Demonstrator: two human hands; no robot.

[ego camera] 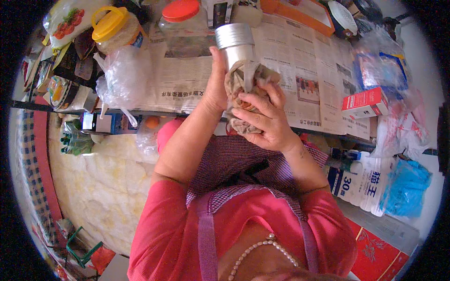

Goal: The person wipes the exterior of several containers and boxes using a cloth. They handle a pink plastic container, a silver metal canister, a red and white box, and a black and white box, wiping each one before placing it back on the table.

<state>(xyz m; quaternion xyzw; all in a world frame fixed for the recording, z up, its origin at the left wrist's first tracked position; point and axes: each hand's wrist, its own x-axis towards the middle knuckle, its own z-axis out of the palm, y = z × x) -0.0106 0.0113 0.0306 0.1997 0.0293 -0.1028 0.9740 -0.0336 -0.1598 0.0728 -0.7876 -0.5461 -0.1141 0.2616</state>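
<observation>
My left hand (217,79) grips a silver metal canister (236,40) from its left side, thumb pointing up along it. The canister's ribbed end faces away from me, above the newspaper-covered table (197,75). In my right hand (269,116) is a crumpled brown cloth (242,75), pressed around the near part of the canister. The cloth and my fingers hide that near part. Both hands are over the table's front edge, in front of my checked apron (228,158).
At the back stand a red-lidded clear jar (181,17) and a yellow-lidded plastic jar (117,31). A tied plastic bag (121,79) sits left. On the right are a red and white box (365,102), plastic bags (381,70) and an orange-rimmed tray (325,17).
</observation>
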